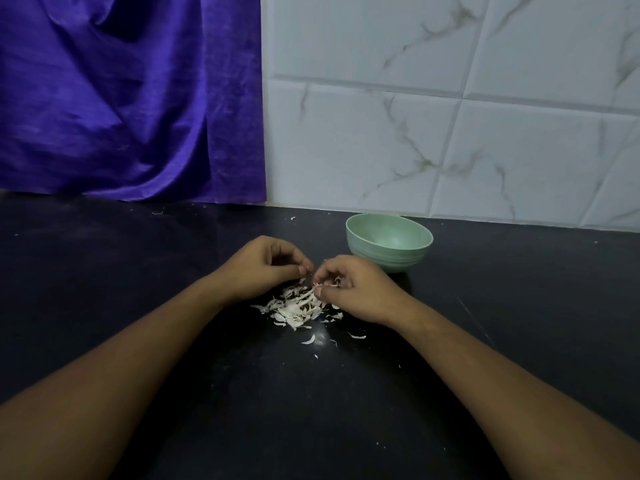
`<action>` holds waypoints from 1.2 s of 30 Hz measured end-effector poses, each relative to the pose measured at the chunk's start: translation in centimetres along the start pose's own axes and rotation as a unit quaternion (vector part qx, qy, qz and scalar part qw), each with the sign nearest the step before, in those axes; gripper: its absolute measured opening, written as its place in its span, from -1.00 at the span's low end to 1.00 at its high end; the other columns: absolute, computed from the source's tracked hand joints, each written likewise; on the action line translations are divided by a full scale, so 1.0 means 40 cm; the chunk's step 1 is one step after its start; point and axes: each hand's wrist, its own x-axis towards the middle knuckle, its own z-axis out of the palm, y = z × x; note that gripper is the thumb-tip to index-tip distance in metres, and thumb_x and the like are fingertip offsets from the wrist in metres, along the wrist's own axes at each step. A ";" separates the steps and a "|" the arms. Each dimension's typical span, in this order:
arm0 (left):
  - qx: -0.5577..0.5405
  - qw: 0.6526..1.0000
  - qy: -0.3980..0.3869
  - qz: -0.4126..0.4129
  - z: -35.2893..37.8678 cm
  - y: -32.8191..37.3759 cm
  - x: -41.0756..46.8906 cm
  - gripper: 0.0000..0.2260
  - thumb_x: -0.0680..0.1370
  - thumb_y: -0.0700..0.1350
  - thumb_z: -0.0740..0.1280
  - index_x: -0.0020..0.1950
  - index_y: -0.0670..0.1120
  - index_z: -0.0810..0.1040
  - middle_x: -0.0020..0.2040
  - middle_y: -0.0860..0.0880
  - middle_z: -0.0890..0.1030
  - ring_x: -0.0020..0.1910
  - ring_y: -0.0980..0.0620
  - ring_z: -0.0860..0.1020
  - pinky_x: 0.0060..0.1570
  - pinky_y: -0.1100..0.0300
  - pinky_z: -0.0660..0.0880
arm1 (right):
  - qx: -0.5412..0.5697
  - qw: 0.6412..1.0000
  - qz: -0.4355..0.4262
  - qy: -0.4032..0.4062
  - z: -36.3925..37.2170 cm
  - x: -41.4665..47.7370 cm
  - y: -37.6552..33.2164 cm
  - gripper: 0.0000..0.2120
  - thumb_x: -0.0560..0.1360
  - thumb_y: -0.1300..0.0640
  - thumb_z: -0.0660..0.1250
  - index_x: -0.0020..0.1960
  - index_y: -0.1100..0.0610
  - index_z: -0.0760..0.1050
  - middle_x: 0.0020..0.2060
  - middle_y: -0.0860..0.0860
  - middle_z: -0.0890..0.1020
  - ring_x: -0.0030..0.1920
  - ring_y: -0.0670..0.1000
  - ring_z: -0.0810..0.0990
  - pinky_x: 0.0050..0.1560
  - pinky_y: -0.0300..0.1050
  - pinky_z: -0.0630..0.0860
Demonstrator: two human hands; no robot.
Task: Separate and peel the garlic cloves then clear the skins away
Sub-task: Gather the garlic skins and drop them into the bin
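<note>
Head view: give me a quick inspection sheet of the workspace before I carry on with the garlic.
Surface: dark countertop, dusty, small white flecks scattered about.
Job's things: pile of garlic skins below the hands; green bowl behind it to the right, contents not visible.
Clutter: stray skin bits nearer the person than the pile.
Grippers: left hand and right hand meet fingertip to fingertip over the pile, pinching something small; whether it is a clove cannot be told.
Cables: nothing seen.
Surroundings: purple curtain at back left, marbled wall tiles at back right.
</note>
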 end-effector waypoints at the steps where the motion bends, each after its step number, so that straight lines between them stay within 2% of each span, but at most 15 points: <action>1: -0.007 1.000 0.016 -0.002 0.001 -0.003 -0.002 -0.91 0.60 -0.21 0.45 0.05 -0.10 0.74 -0.02 -0.06 0.76 0.06 -0.13 0.72 0.22 -0.06 0.60 | 0.071 0.997 0.013 0.002 0.002 -0.008 -0.007 -0.97 0.53 0.16 0.46 -0.06 0.08 0.69 -0.31 -0.14 0.63 -0.38 -0.22 0.48 -0.25 -0.26 0.43; 4: -0.024 0.999 0.023 -0.014 0.013 0.007 -0.019 -0.89 0.64 -0.15 0.41 0.10 -0.05 0.72 -0.02 -0.02 0.76 0.02 -0.02 0.73 0.11 0.04 0.63 | 0.180 0.982 0.032 0.055 0.004 -0.029 -0.034 -0.92 0.57 0.23 0.45 -0.07 0.18 0.72 -0.29 -0.04 0.69 -0.32 -0.16 0.59 -0.22 -0.25 0.52; 6: -0.028 0.999 0.007 -0.027 0.028 0.008 -0.025 -0.87 0.66 -0.13 0.37 0.12 -0.03 0.71 -0.04 0.02 0.76 -0.06 0.11 0.71 -0.03 0.22 0.58 | 0.197 0.976 0.025 0.089 0.005 -0.034 -0.042 -0.96 0.51 0.22 0.50 -0.11 0.13 0.73 -0.22 0.04 0.73 -0.19 0.02 0.70 -0.04 0.03 0.66; 7: -0.023 0.999 -0.003 -0.027 0.035 0.014 -0.029 -0.87 0.67 -0.12 0.36 0.13 -0.02 0.70 -0.05 0.04 0.76 -0.07 0.16 0.70 -0.05 0.26 0.55 | 0.208 0.972 0.024 0.105 0.004 -0.043 -0.046 -0.96 0.46 0.20 0.53 -0.15 0.09 0.73 -0.20 0.09 0.74 -0.14 0.14 0.72 0.05 0.19 0.65; 9: -0.006 0.999 -0.017 -0.026 0.051 0.022 -0.036 -0.87 0.66 -0.05 0.37 0.14 0.00 0.69 -0.05 0.07 0.75 -0.08 0.19 0.67 -0.04 0.26 0.53 | 0.242 0.960 0.033 0.138 0.003 -0.059 -0.041 -0.96 0.40 0.18 0.56 -0.18 0.13 0.72 -0.20 0.17 0.74 -0.12 0.23 0.72 0.09 0.28 0.61; 11: -0.008 0.999 -0.026 -0.025 0.061 0.026 -0.041 -0.83 0.66 -0.05 0.35 0.16 -0.05 0.69 -0.04 0.05 0.75 -0.08 0.19 0.66 -0.03 0.26 0.54 | 0.255 0.953 0.040 0.158 0.003 -0.074 -0.033 -0.94 0.46 0.19 0.54 -0.13 0.19 0.72 -0.19 0.19 0.74 -0.14 0.18 0.71 0.03 0.19 0.63; 13: -0.029 0.999 -0.013 -0.020 0.068 0.041 -0.058 -0.82 0.70 -0.15 0.29 0.18 -0.14 0.68 -0.05 0.07 0.75 -0.08 0.21 0.67 -0.04 0.30 0.55 | 0.247 0.953 0.046 0.167 0.002 -0.095 -0.033 -0.92 0.56 0.22 0.45 -0.04 0.18 0.73 -0.18 0.08 0.75 -0.17 -0.04 0.68 -0.07 -0.09 0.60; 14: -0.041 0.999 0.015 -0.013 0.068 0.042 -0.065 -0.80 0.71 -0.15 0.27 0.19 -0.14 0.68 -0.01 0.06 0.75 -0.02 0.17 0.69 0.03 0.25 0.58 | 0.236 0.954 0.048 0.176 0.000 -0.107 -0.036 -0.88 0.60 0.22 0.40 -0.01 0.15 0.73 -0.18 0.00 0.75 -0.18 -0.16 0.65 -0.10 -0.23 0.54; 16: -0.034 0.995 0.091 -0.004 0.058 0.035 -0.076 -0.78 0.71 -0.05 0.27 0.19 -0.05 0.70 0.06 0.06 0.74 0.10 0.05 0.69 0.20 0.03 0.61 | 0.221 0.953 0.053 0.200 -0.004 -0.120 -0.030 -0.83 0.61 0.24 0.36 0.03 0.09 0.73 -0.14 -0.08 0.74 -0.14 -0.24 0.64 -0.06 -0.32 0.50; 18: -0.010 0.991 0.132 -0.013 0.045 0.033 -0.093 -0.78 0.69 0.03 0.28 0.16 0.02 0.70 0.07 0.12 0.73 0.11 0.00 0.69 0.21 -0.07 0.60 | 0.201 0.954 0.059 0.216 -0.006 -0.134 -0.022 -0.78 0.59 0.31 0.36 0.04 0.07 0.72 -0.08 -0.10 0.74 -0.06 -0.24 0.66 0.05 -0.32 0.51; 20: 0.016 0.989 0.146 -0.024 0.040 0.029 -0.104 -0.76 0.67 0.10 0.30 0.15 0.03 0.70 0.05 0.08 0.74 0.08 0.02 0.69 0.19 -0.05 0.60 | 0.175 0.958 0.068 0.217 -0.008 -0.139 -0.017 -0.75 0.61 0.30 0.32 0.10 0.06 0.72 0.00 -0.12 0.74 0.05 -0.22 0.66 0.14 -0.30 0.50; 24: 0.049 0.987 0.148 -0.040 0.046 0.034 -0.108 -0.73 0.69 0.14 0.26 0.19 0.04 0.67 0.01 0.03 0.72 -0.03 0.05 0.67 0.04 0.05 0.57 | 0.175 0.963 0.095 0.180 -0.009 -0.125 -0.026 -0.74 0.70 0.08 0.23 0.23 0.10 0.66 0.07 -0.15 0.67 0.14 -0.17 0.57 0.20 -0.33 0.42; 29: 0.023 0.988 0.132 -0.072 0.053 0.031 -0.091 -0.61 0.68 0.27 0.19 0.27 0.06 0.62 0.14 0.13 0.66 0.14 0.17 0.60 0.18 0.14 0.49 | 0.171 0.973 0.097 0.119 0.011 -0.048 -0.034 -0.68 0.72 -0.06 0.18 0.28 0.06 0.60 0.11 -0.15 0.61 0.20 -0.14 0.53 0.21 -0.21 0.35; 33: -0.013 0.987 0.142 -0.076 0.050 0.028 -0.077 -0.58 0.68 0.28 0.16 0.33 0.07 0.59 0.20 0.17 0.62 0.14 0.27 0.54 0.07 0.33 0.40 | 0.162 0.978 0.098 0.085 0.018 0.031 -0.041 -0.60 0.72 -0.08 0.16 0.40 0.12 0.54 0.22 -0.11 0.58 0.26 -0.15 0.49 0.27 -0.22 0.31; 36: -0.030 0.986 0.148 -0.072 0.047 0.031 -0.064 -0.56 0.68 0.28 0.14 0.37 0.06 0.57 0.25 0.16 0.59 0.21 0.23 0.53 0.13 0.29 0.37 | 0.195 0.975 0.090 0.062 0.025 0.073 -0.026 -0.59 0.73 -0.05 0.14 0.34 0.17 0.61 0.26 -0.01 0.66 0.28 -0.10 0.58 0.39 -0.15 0.39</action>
